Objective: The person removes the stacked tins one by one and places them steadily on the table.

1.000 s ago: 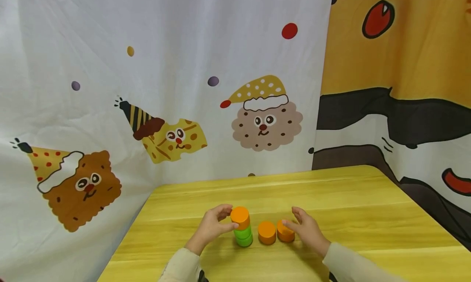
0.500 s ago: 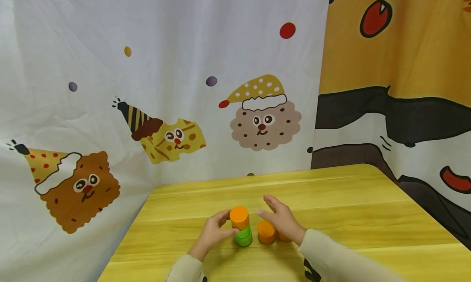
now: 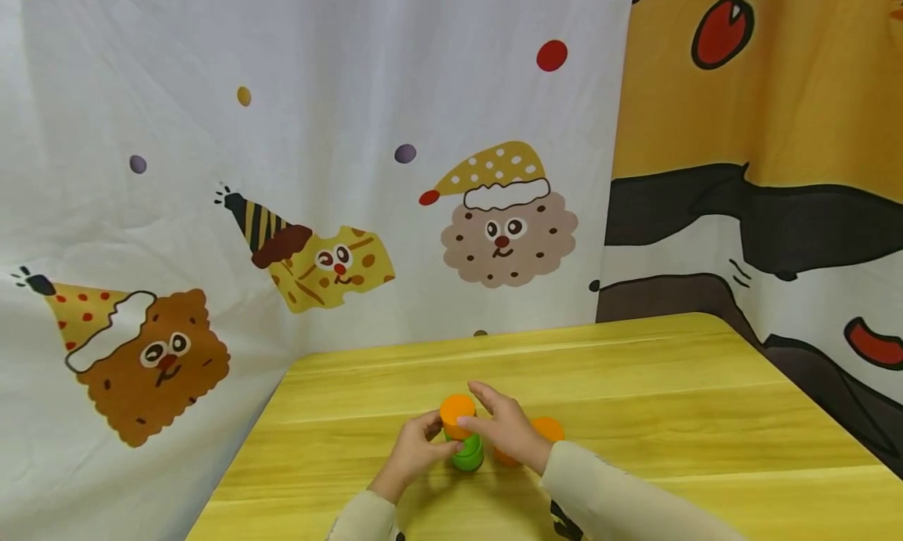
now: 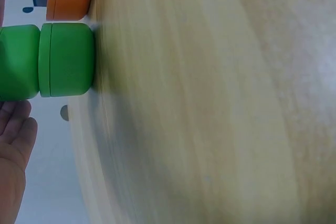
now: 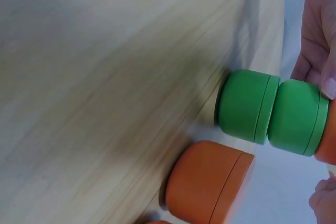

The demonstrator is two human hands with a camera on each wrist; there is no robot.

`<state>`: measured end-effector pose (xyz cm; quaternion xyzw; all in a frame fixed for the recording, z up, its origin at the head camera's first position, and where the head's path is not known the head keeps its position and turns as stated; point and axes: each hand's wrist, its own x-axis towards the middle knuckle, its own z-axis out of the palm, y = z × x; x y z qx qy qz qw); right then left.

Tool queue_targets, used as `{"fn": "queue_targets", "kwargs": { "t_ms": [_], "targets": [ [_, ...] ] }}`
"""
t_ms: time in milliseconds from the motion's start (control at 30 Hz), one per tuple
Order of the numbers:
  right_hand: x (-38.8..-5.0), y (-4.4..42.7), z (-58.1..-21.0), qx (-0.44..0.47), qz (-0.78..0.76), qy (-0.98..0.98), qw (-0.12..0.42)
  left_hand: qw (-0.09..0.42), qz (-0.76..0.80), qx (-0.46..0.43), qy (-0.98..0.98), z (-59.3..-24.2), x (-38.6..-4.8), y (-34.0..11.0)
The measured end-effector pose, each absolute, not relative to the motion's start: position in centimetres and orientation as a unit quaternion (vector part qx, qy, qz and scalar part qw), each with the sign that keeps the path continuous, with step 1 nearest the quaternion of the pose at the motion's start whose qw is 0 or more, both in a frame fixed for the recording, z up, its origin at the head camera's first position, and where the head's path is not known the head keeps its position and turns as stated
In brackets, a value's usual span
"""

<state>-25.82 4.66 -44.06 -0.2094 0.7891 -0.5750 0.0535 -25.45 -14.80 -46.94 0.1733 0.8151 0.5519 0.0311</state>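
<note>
Two small round green jars, the lower [image 5: 244,106] and the upper [image 5: 295,117], stand stacked on the table, each with a seam like a lid's. An orange jar [image 3: 458,407] of the same shape tops the stack. My left hand [image 3: 415,453] holds the stack from the left, thumb at the seam where the orange jar meets the upper green one. My right hand [image 3: 513,430] reaches over from the right, its thumb in front of the top orange jar's edge and its fingers extended behind. Whether it touches that jar is unclear.
Two more orange jars stand right of the stack on the wooden table [image 3: 635,384]: a near one [image 5: 202,182], mostly covered by my right hand in the head view, and a farther one [image 3: 549,429]. A cartoon-printed cloth [image 3: 339,94] hangs behind the table.
My right hand has moved left from over the farther orange jar to the top of the stack. My left hand has stayed at the stack, which has barely shifted.
</note>
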Motion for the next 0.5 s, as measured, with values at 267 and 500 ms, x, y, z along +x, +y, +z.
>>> {"fn": "queue_targets", "kwargs": {
  "t_ms": [267, 500],
  "targets": [
    [-25.82, 4.15, -44.10, -0.229, -0.573, 0.785, 0.059, 0.022, 0.557, 0.179, 0.811, -46.97, -25.46, -14.75],
    [-25.79, 4.06, -44.34, -0.240, -0.568, 0.785, 0.056, 0.020, 0.554, 0.178, 0.813, -47.01, -25.41, -14.69]
  ]
}}
